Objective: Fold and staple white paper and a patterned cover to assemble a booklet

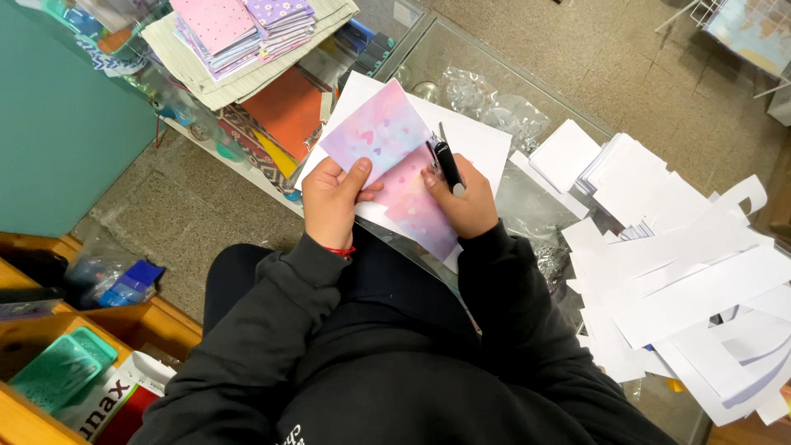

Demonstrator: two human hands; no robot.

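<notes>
My left hand grips a folded sheet of pink and lilac paper with small hearts, thumb on top of its near edge. My right hand presses the lower flap of the same paper with its fingers while a black pen lies clamped between them. The paper rests on a white sheet lying on a glass counter. A red thread circles my left wrist. Both arms wear dark sleeves.
A heap of white paper strips and cut sheets covers the counter at the right. Stacks of patterned paper and an orange sheet sit at the upper left. Crumpled clear plastic lies behind. Wooden shelves with green items stand at the lower left.
</notes>
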